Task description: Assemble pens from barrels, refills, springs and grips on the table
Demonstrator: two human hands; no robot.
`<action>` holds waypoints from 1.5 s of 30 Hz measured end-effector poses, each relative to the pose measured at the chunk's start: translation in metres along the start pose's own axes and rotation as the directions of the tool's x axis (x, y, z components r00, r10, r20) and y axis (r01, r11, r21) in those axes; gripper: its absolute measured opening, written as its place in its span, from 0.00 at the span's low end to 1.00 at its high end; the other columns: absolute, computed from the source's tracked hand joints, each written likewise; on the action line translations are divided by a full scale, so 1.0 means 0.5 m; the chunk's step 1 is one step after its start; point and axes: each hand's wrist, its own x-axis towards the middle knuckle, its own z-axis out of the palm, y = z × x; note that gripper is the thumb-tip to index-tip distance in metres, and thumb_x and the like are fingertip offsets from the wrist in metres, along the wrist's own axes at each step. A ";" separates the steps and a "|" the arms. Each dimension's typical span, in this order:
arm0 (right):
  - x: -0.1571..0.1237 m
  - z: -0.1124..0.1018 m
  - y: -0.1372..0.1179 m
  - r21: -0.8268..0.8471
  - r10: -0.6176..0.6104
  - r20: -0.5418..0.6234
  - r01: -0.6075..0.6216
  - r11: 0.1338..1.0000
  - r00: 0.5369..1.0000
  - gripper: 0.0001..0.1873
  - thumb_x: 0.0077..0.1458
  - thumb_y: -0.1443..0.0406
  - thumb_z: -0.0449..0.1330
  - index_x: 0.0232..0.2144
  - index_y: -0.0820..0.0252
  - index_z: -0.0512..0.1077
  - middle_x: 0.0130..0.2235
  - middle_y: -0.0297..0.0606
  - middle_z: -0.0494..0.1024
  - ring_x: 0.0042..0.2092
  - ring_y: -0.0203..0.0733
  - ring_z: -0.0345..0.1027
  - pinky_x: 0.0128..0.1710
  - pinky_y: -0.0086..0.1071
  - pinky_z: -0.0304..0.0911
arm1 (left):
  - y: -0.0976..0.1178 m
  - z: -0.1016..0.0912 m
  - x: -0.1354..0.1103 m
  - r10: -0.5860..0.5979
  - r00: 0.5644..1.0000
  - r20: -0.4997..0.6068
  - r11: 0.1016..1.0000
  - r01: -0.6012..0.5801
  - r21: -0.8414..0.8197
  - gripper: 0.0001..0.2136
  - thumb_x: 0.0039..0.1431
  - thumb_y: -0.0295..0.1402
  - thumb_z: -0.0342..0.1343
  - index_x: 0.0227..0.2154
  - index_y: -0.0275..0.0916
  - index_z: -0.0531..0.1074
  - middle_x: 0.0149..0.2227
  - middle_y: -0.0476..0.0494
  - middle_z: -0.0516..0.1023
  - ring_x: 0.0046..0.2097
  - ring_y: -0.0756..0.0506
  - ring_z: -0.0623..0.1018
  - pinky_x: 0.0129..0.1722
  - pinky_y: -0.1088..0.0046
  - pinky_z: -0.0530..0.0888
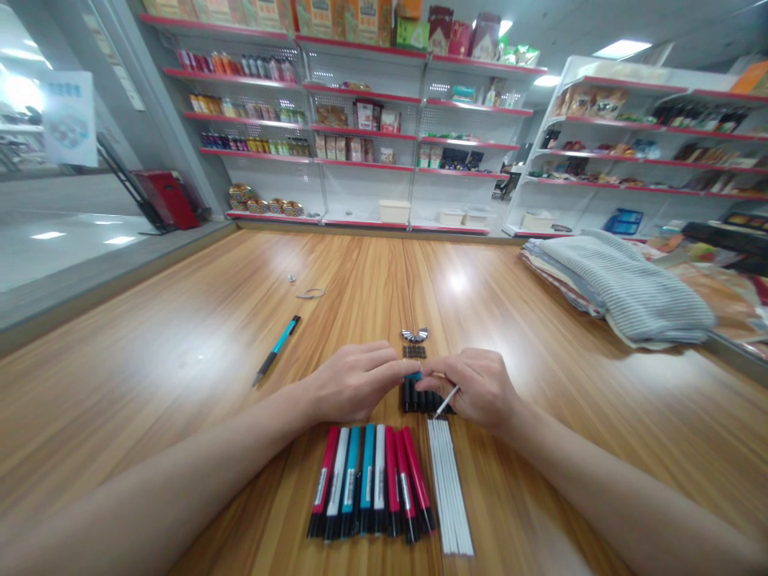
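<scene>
My right hand (477,386) is closed around a thin white pen refill (447,402), which slants down to the left with its tip low. The index fingertip of my left hand (357,380) meets my right fingertips; its fingers are bent together, and what they pinch is hidden. A small blue piece (413,374) shows right under the fingertips. Below lie several short black pen parts (414,398) in a row, partly covered by my right hand. Nearer to me are several red, white and blue pen barrels (367,476) and a row of white refills (450,488).
Small springs (414,351) and an arc of silver tips (414,334) lie beyond my hands. To the left are a blue-black pen (277,350) and a looped band (310,294). Folded striped cloth (636,288) lies at right. Stocked shelves (360,92) stand behind the table.
</scene>
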 end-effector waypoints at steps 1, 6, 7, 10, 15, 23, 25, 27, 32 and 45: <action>0.000 0.001 0.000 0.012 -0.002 0.002 0.002 1.000 1.000 0.09 0.55 0.62 0.64 0.37 0.60 0.73 0.29 0.32 0.80 0.27 0.32 0.71 0.29 0.26 0.60 | 0.001 0.001 -0.001 -0.010 1.000 0.024 1.000 0.010 0.002 0.17 0.62 0.27 0.46 0.54 0.38 0.63 0.32 0.45 0.72 0.33 0.49 0.69 0.32 0.74 0.67; -0.003 0.002 -0.001 0.043 0.029 -0.007 -0.029 0.999 1.000 0.09 0.54 0.61 0.64 0.36 0.60 0.74 0.29 0.34 0.80 0.28 0.33 0.73 0.30 0.26 0.61 | 0.002 0.005 -0.007 -0.017 0.999 0.042 1.000 0.017 0.013 0.19 0.62 0.26 0.44 0.56 0.41 0.58 0.34 0.46 0.72 0.33 0.50 0.71 0.31 0.77 0.67; -0.003 0.002 -0.001 0.048 0.036 -0.011 -0.035 0.998 0.999 0.09 0.54 0.61 0.64 0.36 0.60 0.74 0.29 0.34 0.80 0.28 0.33 0.73 0.30 0.26 0.61 | 0.001 0.005 -0.007 -0.007 0.999 0.043 1.000 0.007 0.014 0.21 0.61 0.26 0.44 0.57 0.41 0.58 0.34 0.46 0.72 0.33 0.50 0.71 0.32 0.77 0.67; 0.001 0.001 -0.004 0.060 0.042 -0.036 -0.040 0.997 0.998 0.09 0.54 0.61 0.64 0.34 0.60 0.74 0.29 0.34 0.80 0.27 0.32 0.71 0.28 0.26 0.60 | 0.001 0.003 -0.008 0.020 0.998 0.061 1.000 -0.021 0.019 0.23 0.58 0.23 0.45 0.57 0.41 0.58 0.35 0.45 0.72 0.34 0.49 0.72 0.33 0.76 0.68; 0.004 0.002 -0.007 0.055 0.027 -0.052 -0.024 0.998 0.998 0.10 0.54 0.59 0.64 0.32 0.61 0.74 0.27 0.34 0.80 0.24 0.31 0.69 0.26 0.26 0.56 | 0.000 0.002 -0.008 0.051 0.994 0.096 0.999 -0.053 0.011 0.25 0.54 0.22 0.46 0.56 0.40 0.59 0.37 0.44 0.72 0.36 0.48 0.72 0.35 0.74 0.69; 0.002 0.003 -0.009 0.077 0.025 -0.040 -0.022 0.997 0.999 0.09 0.54 0.60 0.64 0.32 0.60 0.74 0.26 0.32 0.78 0.24 0.30 0.68 0.26 0.26 0.54 | -0.003 0.004 -0.014 0.069 0.991 0.111 0.995 -0.077 0.067 0.26 0.52 0.23 0.47 0.57 0.41 0.59 0.35 0.45 0.71 0.34 0.48 0.71 0.32 0.74 0.68; 0.002 0.002 -0.009 0.079 0.024 -0.047 -0.020 0.997 0.999 0.09 0.54 0.60 0.64 0.32 0.60 0.74 0.26 0.32 0.78 0.24 0.30 0.68 0.26 0.27 0.54 | -0.004 0.005 -0.015 0.071 0.991 0.116 0.994 -0.080 0.069 0.27 0.52 0.23 0.48 0.57 0.41 0.59 0.35 0.44 0.71 0.35 0.48 0.71 0.32 0.74 0.68; 0.003 0.002 -0.009 0.081 0.019 -0.054 -0.015 0.997 0.998 0.09 0.53 0.60 0.65 0.32 0.60 0.73 0.26 0.31 0.78 0.24 0.30 0.68 0.26 0.27 0.54 | -0.005 0.006 -0.016 0.072 0.991 0.113 0.995 -0.080 0.066 0.27 0.52 0.24 0.48 0.57 0.41 0.59 0.35 0.44 0.71 0.34 0.48 0.71 0.32 0.74 0.68; 0.007 0.000 -0.010 0.085 0.010 -0.054 -0.005 0.996 0.998 0.09 0.52 0.61 0.66 0.32 0.60 0.73 0.25 0.30 0.78 0.24 0.30 0.67 0.26 0.27 0.54 | -0.004 0.006 -0.016 0.098 0.993 0.070 0.994 -0.102 0.050 0.26 0.52 0.23 0.47 0.56 0.41 0.60 0.34 0.45 0.70 0.34 0.48 0.71 0.34 0.74 0.68; 0.007 -0.012 -0.039 -0.055 -0.170 0.003 0.170 0.984 0.986 0.20 0.55 0.67 0.62 0.50 0.56 0.66 0.23 0.27 0.74 0.22 0.31 0.63 0.24 0.29 0.52 | 0.001 0.002 -0.008 0.127 0.991 0.035 0.992 -0.128 0.015 0.15 0.55 0.25 0.47 0.46 0.40 0.66 0.33 0.44 0.70 0.35 0.47 0.71 0.36 0.73 0.70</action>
